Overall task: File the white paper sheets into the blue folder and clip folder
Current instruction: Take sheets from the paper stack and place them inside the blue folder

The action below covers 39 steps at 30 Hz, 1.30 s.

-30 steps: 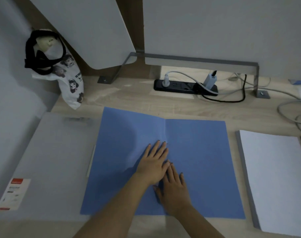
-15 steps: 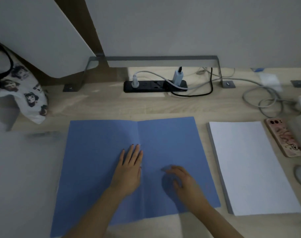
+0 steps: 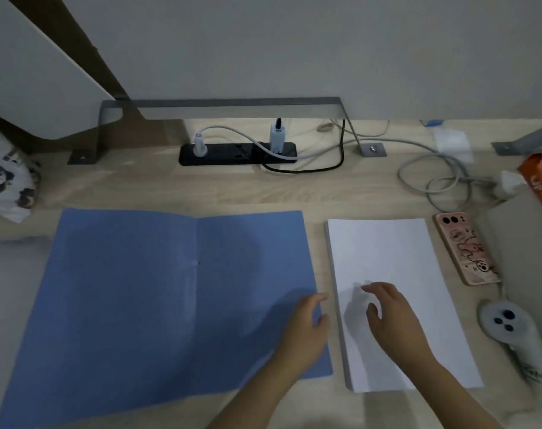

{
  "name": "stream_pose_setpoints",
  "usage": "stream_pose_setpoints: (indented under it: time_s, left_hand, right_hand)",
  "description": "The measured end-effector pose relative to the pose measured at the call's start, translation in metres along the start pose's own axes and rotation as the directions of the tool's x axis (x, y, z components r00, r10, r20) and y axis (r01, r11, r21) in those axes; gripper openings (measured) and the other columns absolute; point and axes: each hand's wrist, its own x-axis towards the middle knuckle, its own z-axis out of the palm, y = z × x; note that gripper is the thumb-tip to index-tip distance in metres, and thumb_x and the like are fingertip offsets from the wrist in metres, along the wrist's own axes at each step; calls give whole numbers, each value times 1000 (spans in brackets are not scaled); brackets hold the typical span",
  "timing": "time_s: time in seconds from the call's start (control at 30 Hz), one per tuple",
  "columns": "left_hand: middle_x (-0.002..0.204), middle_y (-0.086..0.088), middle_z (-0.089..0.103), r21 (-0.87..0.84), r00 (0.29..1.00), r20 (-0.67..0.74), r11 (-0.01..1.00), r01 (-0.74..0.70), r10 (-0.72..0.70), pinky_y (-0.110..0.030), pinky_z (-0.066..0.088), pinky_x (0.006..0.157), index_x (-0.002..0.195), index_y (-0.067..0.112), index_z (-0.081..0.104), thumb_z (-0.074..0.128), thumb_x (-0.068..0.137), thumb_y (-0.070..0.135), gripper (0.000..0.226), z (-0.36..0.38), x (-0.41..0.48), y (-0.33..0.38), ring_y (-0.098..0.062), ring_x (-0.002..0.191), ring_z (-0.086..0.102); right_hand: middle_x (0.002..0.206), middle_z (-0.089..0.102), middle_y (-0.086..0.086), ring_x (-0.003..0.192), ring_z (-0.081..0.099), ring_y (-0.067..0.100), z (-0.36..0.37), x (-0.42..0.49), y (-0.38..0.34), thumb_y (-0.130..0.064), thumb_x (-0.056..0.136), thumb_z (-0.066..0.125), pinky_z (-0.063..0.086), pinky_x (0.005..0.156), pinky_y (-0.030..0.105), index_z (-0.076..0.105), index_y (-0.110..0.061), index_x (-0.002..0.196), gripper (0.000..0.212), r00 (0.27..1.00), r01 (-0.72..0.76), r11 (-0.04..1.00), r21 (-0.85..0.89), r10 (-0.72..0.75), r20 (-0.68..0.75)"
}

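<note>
A person's left hand (image 3: 307, 331) and right hand (image 3: 393, 320), both bare, with bare forearms (image 3: 263, 394) showing to the bottom edge. Fingernails too blurred to make out.

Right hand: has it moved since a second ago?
Yes. The right hand lay flat on the right half of the blue folder; now it is past the folder's right edge, over the white paper stack.
</note>
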Motion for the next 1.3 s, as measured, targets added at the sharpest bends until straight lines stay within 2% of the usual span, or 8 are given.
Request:
stream_pose_setpoints:
  time_s: [0.13,0.2,0.27,0.53,0.63,0.8,0.93,1.3]
  left_hand:
    - [125,-11,52,-241,959,-14,932,271,-282,-27,42,88,132,11,43,39,93,10,39,33,21,18,-22,116,51]
    - [93,-14,53,-308,929,-21,886,347,-371,-28,45,72,107,7,51,37,89,8,22,39,30,20,-20,85,55]
    - [86,-9,50,-365,899,-8,838,406,-439,-27,41,71,89,10,49,37,84,8,13,41,38,23,-18,78,49]
    - [71,-1,35,-348,837,43,777,524,-545,-30,36,80,96,11,44,42,87,12,9,38,46,44,-18,79,37]
    - [71,-3,37,-338,825,27,772,539,-564,-28,36,74,80,9,40,39,88,10,8,41,44,49,-15,66,36]
    - [87,-9,61,-465,843,67,731,500,-534,-23,51,58,101,6,59,36,94,11,25,41,39,51,-18,71,58]
    - [86,1,63,-453,934,67,824,341,-350,-13,53,57,107,14,63,35,94,3,32,47,23,40,-9,74,61]
    - [115,-4,66,-387,982,28,903,185,-189,-20,53,81,127,28,54,35,97,9,41,60,10,40,-19,106,62]
  right_hand:
    - [133,53,12,117,54,28,5,1,10,-2,86,53,41,95,27,55,-6,124,38,993,88,992,-90,-81,83]
    - [137,49,10,121,50,26,6,0,12,-4,88,51,43,96,28,53,-8,127,39,990,108,988,-112,-96,106]
    - [139,46,9,123,48,25,6,1,14,-6,89,49,43,96,27,50,-9,130,42,986,129,985,-114,-115,124]
    - [138,46,10,120,50,25,-3,8,18,-9,91,47,39,97,23,45,-9,133,42,976,137,989,-51,-126,177]
    - [134,49,10,116,53,23,-3,10,20,-14,92,47,38,94,20,49,-9,130,38,978,128,992,-14,-124,166]
    - [121,57,6,101,59,19,-7,15,15,-30,92,49,38,76,17,54,-11,120,35,993,53,996,70,-60,104]
    - [118,58,3,99,58,16,-12,19,14,-42,89,50,39,76,20,53,-16,122,43,990,-29,992,125,11,144]
    - [124,61,2,100,50,7,-17,14,21,-33,91,51,35,87,21,59,-19,120,33,985,-126,921,368,71,160]
